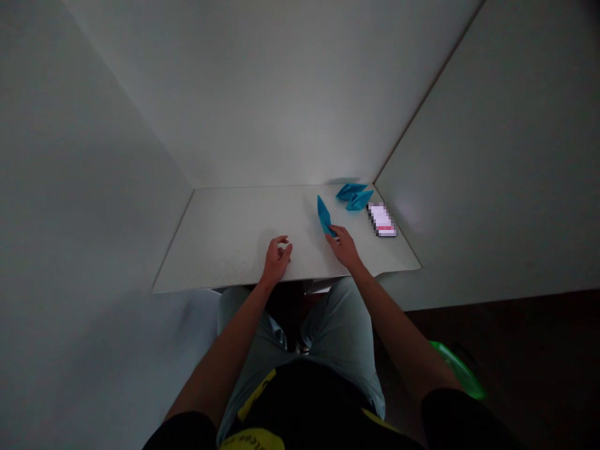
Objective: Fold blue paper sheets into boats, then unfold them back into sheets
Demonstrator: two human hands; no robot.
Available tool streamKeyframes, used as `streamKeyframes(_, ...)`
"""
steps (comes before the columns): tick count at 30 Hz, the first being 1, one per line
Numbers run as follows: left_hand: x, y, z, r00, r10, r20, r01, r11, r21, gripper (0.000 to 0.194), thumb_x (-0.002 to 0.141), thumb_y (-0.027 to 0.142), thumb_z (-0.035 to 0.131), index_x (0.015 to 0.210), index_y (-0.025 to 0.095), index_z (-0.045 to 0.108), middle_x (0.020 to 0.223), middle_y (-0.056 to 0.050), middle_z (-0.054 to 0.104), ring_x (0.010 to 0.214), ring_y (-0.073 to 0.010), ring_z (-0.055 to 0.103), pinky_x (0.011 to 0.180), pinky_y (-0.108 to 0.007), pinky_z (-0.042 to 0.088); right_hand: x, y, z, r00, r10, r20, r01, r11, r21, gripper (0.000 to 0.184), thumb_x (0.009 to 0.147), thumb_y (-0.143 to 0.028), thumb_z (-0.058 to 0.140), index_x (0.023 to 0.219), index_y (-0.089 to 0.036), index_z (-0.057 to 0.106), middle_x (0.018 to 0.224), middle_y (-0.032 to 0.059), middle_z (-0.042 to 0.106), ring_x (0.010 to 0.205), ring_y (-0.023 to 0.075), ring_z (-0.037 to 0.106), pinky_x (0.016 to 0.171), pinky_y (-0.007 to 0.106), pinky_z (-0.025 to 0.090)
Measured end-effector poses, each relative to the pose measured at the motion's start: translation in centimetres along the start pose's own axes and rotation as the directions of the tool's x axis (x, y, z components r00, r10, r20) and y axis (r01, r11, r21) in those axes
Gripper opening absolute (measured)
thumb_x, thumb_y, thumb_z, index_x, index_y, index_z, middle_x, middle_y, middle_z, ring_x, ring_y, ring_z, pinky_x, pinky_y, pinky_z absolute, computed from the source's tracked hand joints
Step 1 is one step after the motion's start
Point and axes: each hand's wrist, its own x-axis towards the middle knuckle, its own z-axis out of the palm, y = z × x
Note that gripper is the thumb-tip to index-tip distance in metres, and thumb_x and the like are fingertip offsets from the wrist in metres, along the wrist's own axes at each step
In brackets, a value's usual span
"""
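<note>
In the head view, a person in a black shirt point(314, 406) and pale jeans point(340, 325) sits at one white desk point(229, 231), set among three pale walls point(290, 94), with three blue folded-paper pieces in sight. One of the three, the held piece point(323, 215), stands tilted above the desk, its pointed tip toward the far wall, its near end pinched between the fingers of the right hand point(344, 245). The left hand point(277, 256), one of two bare hands shown, is poised at the desk's near edge, fingers curled and a gap between thumb and forefinger. The other two pieces, a farther one point(351, 189) and a nearer one point(360, 200), lie close together in the desk's far right corner; whether they touch is unclear. Just beside them, along the right edge, lies one phone point(382, 219), its lit screen blurred into blocks. One green object point(459, 369) shows beyond the right forearm, partly hidden.
</note>
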Motion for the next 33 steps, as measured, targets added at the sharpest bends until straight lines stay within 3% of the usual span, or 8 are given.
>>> streamKeyframes(2, 0.0, -0.3, 0.2, 1.000, 0.003, -0.026, -0.003, 1.000, -0.015, 0.059, 0.097, 0.056, 0.070, 0.142, 0.021, 0.057, 0.144, -0.014, 0.060, 0.065, -0.0071, 0.060, 0.062, -0.027, 0.056, -2.2, -1.5, 1.8, 0.988, -0.064, 0.138, 0.040, 0.985, 0.170, 0.049, 0.102, -0.056, 0.062, 0.138, -0.026, 0.075, 0.144, 0.0132, 0.069, 0.120, 0.0273, 0.070, 0.094, 0.042, 0.062)
streamKeyframes(6, 0.2, -0.8, 0.4, 0.999, -0.009, -0.041, 0.011, 0.999, 0.048, 0.070, 0.097, 0.056, 0.072, 0.153, 0.020, 0.051, 0.152, -0.020, 0.058, 0.074, -0.0113, 0.064, 0.068, -0.030, 0.058, -6.1, -3.9, 3.8, 0.950, -0.147, 0.276, 0.044, 0.938, 0.344, 0.042, 0.101, -0.054, 0.067, 0.133, -0.029, 0.078, 0.138, 0.0112, 0.073, 0.119, 0.0262, 0.072, 0.093, 0.040, 0.061)
streamKeyframes(9, 0.3, -1.0, 0.5, 0.998, 0.000, -0.065, 0.006, 0.995, 0.097, 0.075, 0.097, 0.055, 0.075, 0.159, 0.021, 0.049, 0.157, -0.020, 0.057, 0.077, -0.0121, 0.063, 0.072, -0.030, 0.057, -7.3, -4.6, 3.7, 0.944, -0.133, 0.303, 0.015, 0.932, 0.363, 0.038, 0.101, -0.055, 0.069, 0.127, -0.030, 0.081, 0.131, 0.0102, 0.077, 0.113, 0.0261, 0.073, 0.093, 0.041, 0.061)
streamKeyframes(13, 1.0, -0.9, 0.6, 0.996, -0.090, 0.015, 0.089, 0.993, 0.076, 0.082, 0.096, 0.059, 0.074, 0.163, 0.021, 0.046, 0.153, -0.021, 0.062, 0.069, -0.0104, 0.061, 0.064, -0.027, 0.054, -7.2, -4.2, 2.9, 0.951, -0.108, 0.288, -0.010, 0.925, 0.381, 0.040, 0.099, -0.061, 0.068, 0.118, -0.030, 0.084, 0.124, 0.0098, 0.079, 0.114, 0.0271, 0.073, 0.098, 0.044, 0.059)
streamKeyframes(18, 2.3, -0.7, 0.2, 0.966, -0.257, 0.027, 0.256, 0.966, 0.027, 0.085, 0.094, 0.049, 0.078, 0.165, 0.018, 0.043, 0.168, -0.030, 0.042, 0.068, -0.0102, 0.066, 0.049, -0.023, 0.051, -7.1, -3.9, 2.9, 0.941, -0.112, 0.319, -0.011, 0.933, 0.361, 0.042, 0.096, -0.064, 0.071, 0.113, -0.029, 0.085, 0.119, 0.0092, 0.080, 0.100, 0.0252, 0.074, 0.089, 0.041, 0.060)
streamKeyframes(22, 2.4, -0.7, -0.4, 0.968, -0.216, 0.127, 0.212, 0.976, 0.047, 0.077, 0.087, 0.031, 0.080, 0.158, 0.017, 0.051, 0.157, -0.025, 0.055, 0.069, -0.0113, 0.068, 0.049, -0.023, 0.054, -7.1, -4.2, 3.1, 0.934, -0.144, 0.326, 0.021, 0.936, 0.352, 0.042, 0.100, -0.063, 0.066, 0.114, -0.027, 0.084, 0.116, 0.0094, 0.078, 0.107, 0.0255, 0.072, 0.096, 0.042, 0.058)
streamKeyframes(27, 2.1, -0.6, -0.7, 0.957, -0.238, 0.169, 0.241, 0.971, 0.001, 0.069, 0.088, 0.031, 0.078, 0.153, 0.016, 0.057, 0.118, -0.014, 0.075, 0.070, -0.0151, 0.069, 0.053, -0.024, 0.056, -6.2, -4.1, 3.4, 0.936, -0.100, 0.338, 0.016, 0.970, 0.242, 0.049, 0.102, -0.069, 0.060, 0.103, -0.027, 0.085, 0.104, 0.0081, 0.070, 0.099, 0.0237, 0.068, 0.095, 0.041, 0.056)
streamKeyframes(33, 1.9, 0.0, -0.9, 0.958, -0.203, 0.204, 0.215, 0.976, -0.037, 0.056, 0.091, 0.035, 0.078, 0.144, 0.019, 0.067, 0.119, -0.014, 0.077, 0.073, -0.0175, 0.071, 0.056, -0.028, 0.059, -4.5, -3.7, 3.5, 0.933, -0.024, 0.358, -0.012, 0.995, 0.097, 0.036, 0.101, -0.056, 0.069, 0.104, -0.025, 0.086, 0.097, 0.0069, 0.069, 0.091, 0.0221, 0.065, 0.090, 0.038, 0.055)
